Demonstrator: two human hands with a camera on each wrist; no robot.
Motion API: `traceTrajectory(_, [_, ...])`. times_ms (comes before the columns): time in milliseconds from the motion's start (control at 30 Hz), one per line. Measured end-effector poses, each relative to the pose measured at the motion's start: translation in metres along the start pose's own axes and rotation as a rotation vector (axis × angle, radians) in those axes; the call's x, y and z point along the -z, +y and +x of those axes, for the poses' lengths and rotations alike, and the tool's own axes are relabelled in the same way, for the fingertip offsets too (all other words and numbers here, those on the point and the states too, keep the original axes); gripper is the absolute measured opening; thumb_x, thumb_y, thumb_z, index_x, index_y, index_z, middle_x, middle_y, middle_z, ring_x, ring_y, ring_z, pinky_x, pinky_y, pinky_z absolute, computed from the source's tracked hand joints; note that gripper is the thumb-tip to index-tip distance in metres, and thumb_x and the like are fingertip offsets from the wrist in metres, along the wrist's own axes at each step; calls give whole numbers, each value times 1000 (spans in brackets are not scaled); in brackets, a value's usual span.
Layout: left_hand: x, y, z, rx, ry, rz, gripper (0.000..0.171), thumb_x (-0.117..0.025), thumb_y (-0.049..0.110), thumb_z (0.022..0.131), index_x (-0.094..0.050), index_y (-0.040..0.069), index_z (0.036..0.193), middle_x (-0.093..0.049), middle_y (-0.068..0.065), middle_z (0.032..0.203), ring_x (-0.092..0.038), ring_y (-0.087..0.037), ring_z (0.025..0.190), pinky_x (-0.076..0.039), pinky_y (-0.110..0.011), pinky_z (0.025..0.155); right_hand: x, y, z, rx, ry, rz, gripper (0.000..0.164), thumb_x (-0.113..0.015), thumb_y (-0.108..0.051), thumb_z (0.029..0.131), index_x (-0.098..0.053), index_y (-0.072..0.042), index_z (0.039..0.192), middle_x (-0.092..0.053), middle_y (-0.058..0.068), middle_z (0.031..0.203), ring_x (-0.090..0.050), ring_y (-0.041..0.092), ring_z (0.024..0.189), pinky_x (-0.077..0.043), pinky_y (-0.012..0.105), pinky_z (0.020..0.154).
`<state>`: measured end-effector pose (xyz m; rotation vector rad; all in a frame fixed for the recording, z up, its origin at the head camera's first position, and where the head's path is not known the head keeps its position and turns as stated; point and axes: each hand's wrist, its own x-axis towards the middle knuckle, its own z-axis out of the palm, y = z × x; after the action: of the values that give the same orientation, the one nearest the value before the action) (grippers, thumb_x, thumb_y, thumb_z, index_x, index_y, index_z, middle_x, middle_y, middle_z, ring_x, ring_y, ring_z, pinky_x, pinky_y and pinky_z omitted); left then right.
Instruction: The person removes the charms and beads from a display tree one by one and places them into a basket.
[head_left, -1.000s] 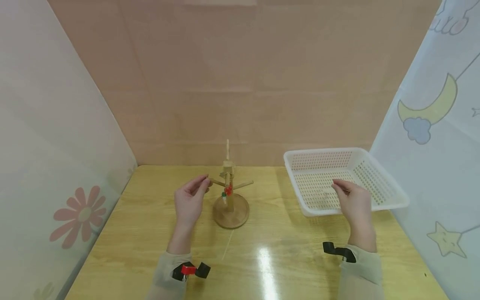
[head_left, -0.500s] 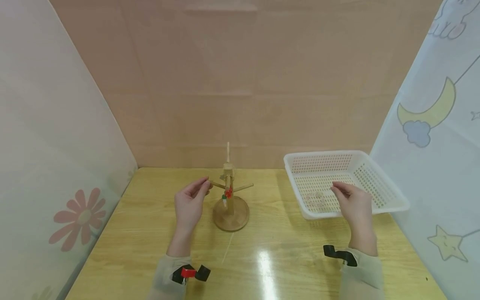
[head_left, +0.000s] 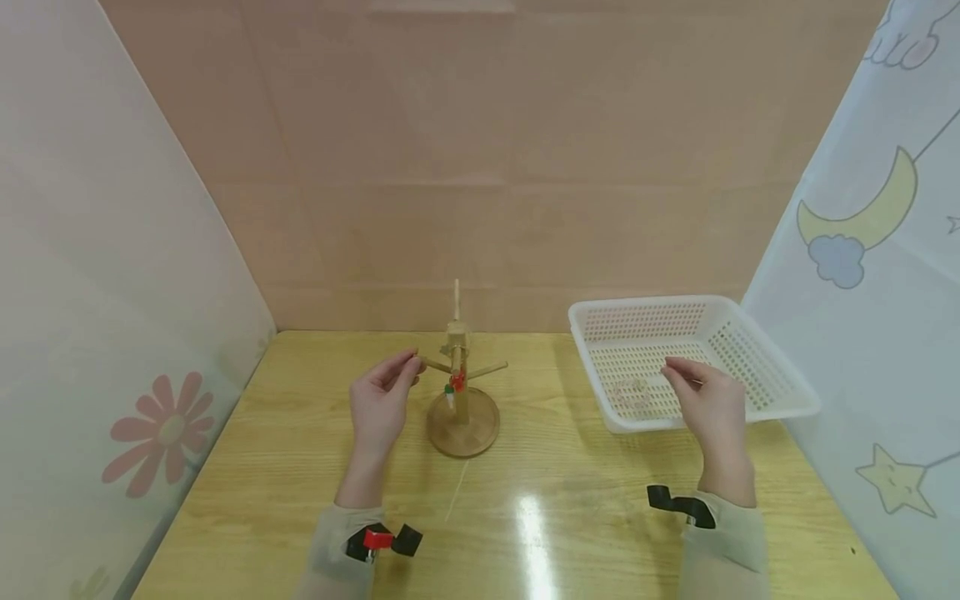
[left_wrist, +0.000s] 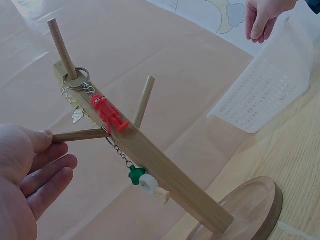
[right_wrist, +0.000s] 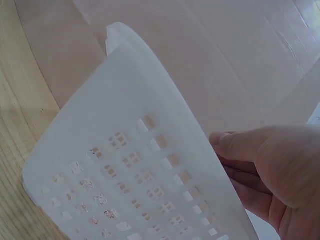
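Observation:
My left hand (head_left: 380, 398) pinches the tip of a lower peg (left_wrist: 80, 135) on a wooden peg stand (left_wrist: 165, 175) between thumb and index finger; its other fingers spread below. On that peg hangs a keychain with a green and white figure (left_wrist: 142, 179). A red figure keychain (left_wrist: 106, 112) hangs by its ring from a higher peg, beside a thin chain with a leaf-shaped charm (left_wrist: 78, 115). My right hand (head_left: 707, 402) is over the white basket (head_left: 772, 354), thumb and fingertips together, nothing visible between them. A pale pink beaded bracelet (head_left: 632, 393) lies on the basket floor.
The stand's round base (head_left: 463, 425) rests on the wooden table (head_left: 570, 500), left of the basket. A brown backdrop (head_left: 480, 167) rises behind, and printed cloth walls flank both sides.
The pale strand seen under my right hand a second ago now lies as a ring on the basket floor. Both hands have stayed nearly in place.

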<state>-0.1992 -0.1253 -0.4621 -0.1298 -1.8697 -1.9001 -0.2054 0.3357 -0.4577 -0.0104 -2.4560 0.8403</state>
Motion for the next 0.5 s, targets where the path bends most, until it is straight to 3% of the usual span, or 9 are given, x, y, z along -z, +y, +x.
traceTrajectory(67, [0,0,0,-3,0,-4,18,-76,6,101,-79,-3,116,-79,-22,103,-79,-21,92,-67,-30,82,0,0,1,8,8,3,20,-77,-16,102,-82,-2,116,-80,17,108,-58,-17,85,-40,-5,71])
traceTrajectory(133, [0,0,0,-3,0,-3,18,-76,6,101,-79,-3,116,-79,-22,103,-78,-18,91,-67,-29,82,0,-1,1,8,7,8,20,-77,-16,102,-82,-2,116,-80,18,107,-52,-23,83,-41,-5,70])
traceTrajectory(200, [0,0,0,-6,-1,-2,18,-76,6,101,-79,-3,115,-79,-22,103,-78,-15,90,-67,-29,81,0,-2,1,3,-1,6,21,-77,-17,102,-81,-2,116,-80,18,108,-60,-14,84,-41,-4,70])
traceTrajectory(367, [0,0,0,-8,-2,-4,17,-76,5,101,-79,-4,114,-79,-22,103,-78,-12,89,-67,-29,81,1,-2,0,-29,-41,13,26,-76,-22,103,-80,-2,119,-79,20,111,-77,29,93,-43,-2,66])
traceTrajectory(433, [0,0,0,-8,-3,-7,17,-76,5,101,-79,-4,114,-79,-23,103,-78,-13,89,-67,-29,81,2,-3,0,-34,-43,15,27,-76,-23,104,-80,-2,120,-79,20,112,-76,29,93,-44,-2,66])
traceTrajectory(500, [0,1,0,-10,-4,-5,17,-76,5,101,-79,-4,114,-79,-23,103,-78,-13,89,-67,-29,81,2,-4,-1,-34,-35,13,26,-76,-23,104,-81,-3,120,-79,18,113,-74,14,91,-43,-2,68])
